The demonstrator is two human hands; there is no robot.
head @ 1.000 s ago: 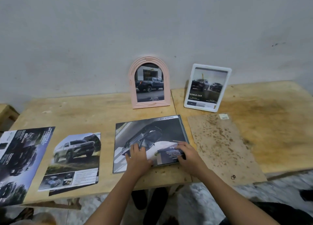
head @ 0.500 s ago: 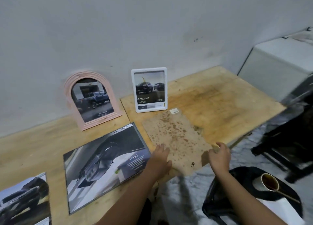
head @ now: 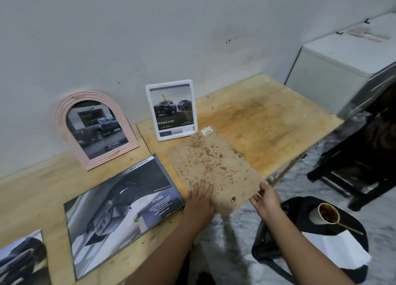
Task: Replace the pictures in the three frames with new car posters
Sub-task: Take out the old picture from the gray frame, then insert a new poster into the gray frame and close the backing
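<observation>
**Hidden, cropped, or too fine to read**

The left hand (head: pixel 200 199) lies flat on the backing board (head: pixel 212 167) and covers part of its near left edge. The right hand (head: pixel 266 201) pinches the near right corner, with its fingers (head: pixel 255 198) partly tucked beneath. Both forearms run out at the bottom edge. A car poster (head: pixel 21 261) at lower left is cropped by two edges. The small print on the large poster (head: pixel 122 212), inside the white frame (head: pixel 169 83) and on the board's label (head: pixel 206 132) cannot be read. A white cabinet (head: pixel 342 74) and some blurred dark furniture (head: pixel 364 156) are cut off at the right.
</observation>
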